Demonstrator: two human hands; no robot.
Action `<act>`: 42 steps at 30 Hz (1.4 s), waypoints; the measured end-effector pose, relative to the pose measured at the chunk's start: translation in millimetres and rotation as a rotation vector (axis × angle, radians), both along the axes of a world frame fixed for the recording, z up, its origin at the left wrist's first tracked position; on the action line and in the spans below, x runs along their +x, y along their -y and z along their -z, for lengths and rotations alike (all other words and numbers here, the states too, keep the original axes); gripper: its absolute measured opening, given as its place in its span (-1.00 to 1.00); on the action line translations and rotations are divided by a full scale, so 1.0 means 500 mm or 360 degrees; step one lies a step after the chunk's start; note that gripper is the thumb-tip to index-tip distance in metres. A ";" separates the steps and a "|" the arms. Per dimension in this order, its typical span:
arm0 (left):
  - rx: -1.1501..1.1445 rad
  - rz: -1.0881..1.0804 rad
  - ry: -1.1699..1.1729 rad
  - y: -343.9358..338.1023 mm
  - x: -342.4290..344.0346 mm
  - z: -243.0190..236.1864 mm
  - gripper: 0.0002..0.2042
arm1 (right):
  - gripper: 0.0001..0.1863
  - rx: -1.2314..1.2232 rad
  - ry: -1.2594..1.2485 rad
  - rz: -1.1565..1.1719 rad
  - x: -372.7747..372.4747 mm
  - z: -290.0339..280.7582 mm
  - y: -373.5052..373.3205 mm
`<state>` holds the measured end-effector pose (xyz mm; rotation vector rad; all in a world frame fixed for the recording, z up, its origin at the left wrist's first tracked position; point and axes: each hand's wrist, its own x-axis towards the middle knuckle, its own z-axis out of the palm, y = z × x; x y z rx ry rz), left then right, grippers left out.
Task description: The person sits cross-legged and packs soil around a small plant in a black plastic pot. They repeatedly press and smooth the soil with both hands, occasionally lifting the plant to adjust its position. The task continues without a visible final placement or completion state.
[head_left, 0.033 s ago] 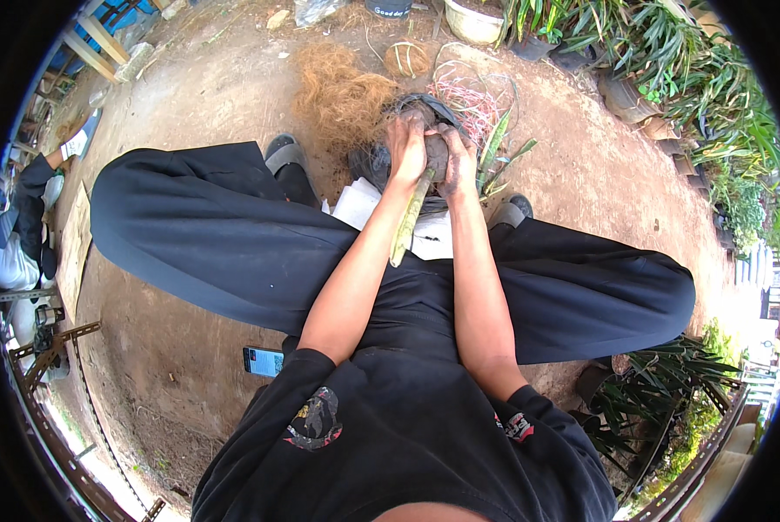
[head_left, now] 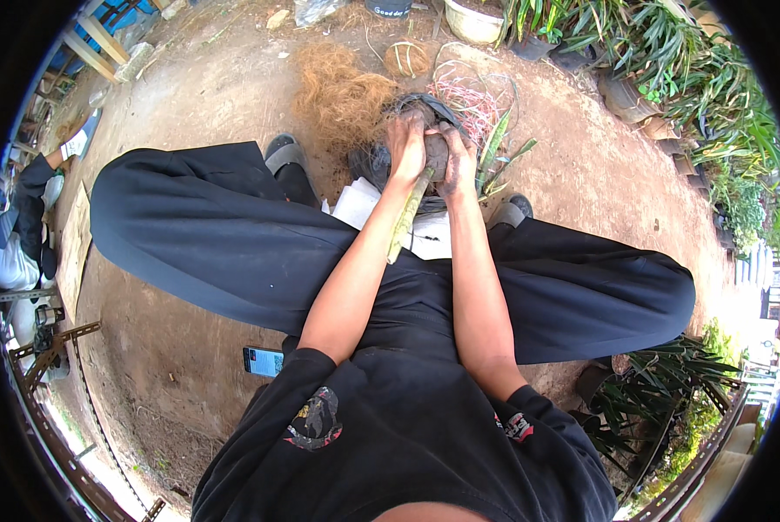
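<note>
Both my hands are pressed around a dark, damp ball of soil point(head_left: 436, 157) in front of me, their fingers smeared with mud. My left hand point(head_left: 405, 150) curls over its left side, and my right hand point(head_left: 457, 161) clasps the right side, thumbs close together at the top. A long mottled green leaf point(head_left: 404, 228) juts from the ball toward my lap, lying beside my left forearm. Behind and around the ball is a black plastic bag point(head_left: 370, 163). White paper sheets point(head_left: 355, 204) lie under my wrists. The underside of the ball is hidden.
Loose brown fibre point(head_left: 342, 87) lies beyond my left hand, near a tied fibre ball point(head_left: 405, 59). Pink string point(head_left: 466, 100) and a leafy cutting point(head_left: 494, 161) are at the right. A phone point(head_left: 263, 361) rests by my left hip. Another person point(head_left: 26, 217) sits far left.
The leaf's lower end has shifted slightly to the left and up. My hands keep almost the same place around the soil ball.
</note>
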<state>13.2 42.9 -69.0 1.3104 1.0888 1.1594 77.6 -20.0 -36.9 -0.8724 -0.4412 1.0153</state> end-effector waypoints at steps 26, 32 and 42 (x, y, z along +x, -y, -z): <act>-0.0529 0.0649 0.0952 0.045 -0.021 -0.059 -0.80 | -0.36 -0.0065 -0.0025 0.0214 0.017 0.003 -0.010; -0.0650 0.0608 0.0906 0.044 -0.020 -0.054 -0.79 | -0.34 -0.0058 -0.0122 0.0184 0.023 0.003 -0.009; -0.0497 0.0817 0.0810 0.051 -0.021 -0.066 -0.75 | -0.40 -0.0027 -0.0099 0.0256 0.038 0.006 -0.004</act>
